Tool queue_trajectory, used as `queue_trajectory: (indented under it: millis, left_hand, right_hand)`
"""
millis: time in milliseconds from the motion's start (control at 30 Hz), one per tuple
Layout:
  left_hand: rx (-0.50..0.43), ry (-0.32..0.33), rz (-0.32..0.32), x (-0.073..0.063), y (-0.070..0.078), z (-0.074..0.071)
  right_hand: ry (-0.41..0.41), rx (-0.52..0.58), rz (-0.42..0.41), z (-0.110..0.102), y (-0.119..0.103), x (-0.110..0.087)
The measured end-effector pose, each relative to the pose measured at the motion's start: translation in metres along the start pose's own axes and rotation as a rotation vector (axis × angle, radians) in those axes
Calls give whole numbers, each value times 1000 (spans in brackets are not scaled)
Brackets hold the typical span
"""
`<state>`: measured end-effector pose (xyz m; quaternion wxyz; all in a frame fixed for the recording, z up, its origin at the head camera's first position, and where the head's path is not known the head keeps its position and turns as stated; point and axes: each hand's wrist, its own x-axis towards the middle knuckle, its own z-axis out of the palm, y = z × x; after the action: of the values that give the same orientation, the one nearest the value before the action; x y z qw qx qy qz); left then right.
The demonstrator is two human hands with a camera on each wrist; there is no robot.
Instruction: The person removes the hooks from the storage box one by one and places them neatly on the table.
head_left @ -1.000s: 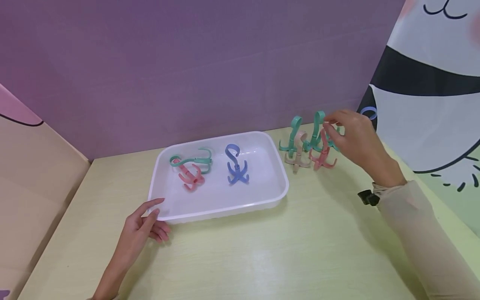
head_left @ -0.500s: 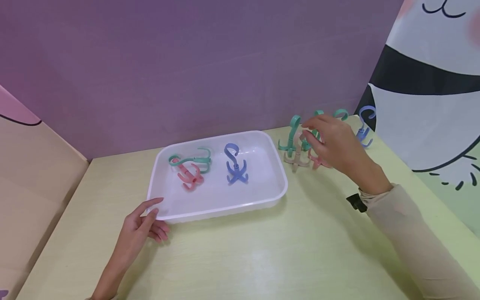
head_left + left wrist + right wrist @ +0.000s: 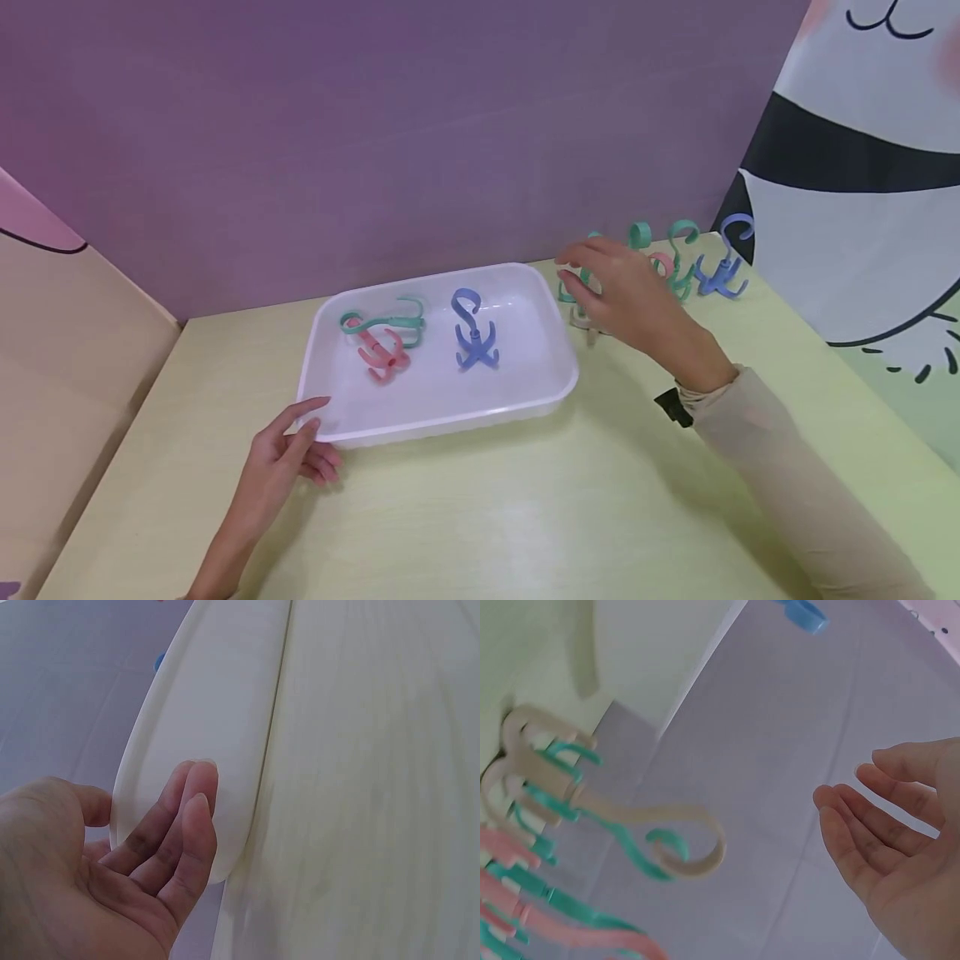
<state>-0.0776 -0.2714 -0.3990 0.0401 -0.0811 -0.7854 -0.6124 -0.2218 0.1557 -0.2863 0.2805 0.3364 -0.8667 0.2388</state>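
My left hand (image 3: 281,446) holds the near left corner of a white plastic tray (image 3: 450,422), index finger over the rim. In the left wrist view, several fingers lie along the tray's outer wall (image 3: 217,690). My right hand (image 3: 626,292) hangs in the air above a group of claw hooks right of the tray, thumb and fingers apart, holding nothing. It hides much of a beige claw hook (image 3: 547,772) and a green one; in the right wrist view their curled tops point toward the hand. A pink claw hook (image 3: 562,930) stands beside them.
Inside the tray lie a green claw hook (image 3: 393,321), a pink one (image 3: 385,360) and a blue one (image 3: 475,348). Another blue hook (image 3: 722,275) stands at the table's far right corner, near a green one (image 3: 681,258). A purple wall (image 3: 420,150) rises behind.
My right hand has moved left over the hooks toward the tray, uncovering the blue and green hooks at the right and covering the beige one. The left hand stays at the tray corner.
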Motion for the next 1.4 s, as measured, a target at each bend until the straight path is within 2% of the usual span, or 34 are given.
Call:
queue_trajectory:
  millis: [700,867,1067,1233,1400]
  left_hand:
    - [0,8,-8,-3,1,0]
    - [-8,6,-16,-3,0,0]
    - [-37,-28,-46,3,-3,2]
    - [-42,-38,-56,2,-2,1]
    - [-54,-54,-47,2,-1,0]
  right_hand:
    - [-73,52,-93,35,-38,24]
    - [-114,88,-82,39,-47,31]
    - [-149,109,-74,51,-50,27]
    - [-198,98,-87,66,-54,25]
    - [-257,75,-50,75,-57,22]
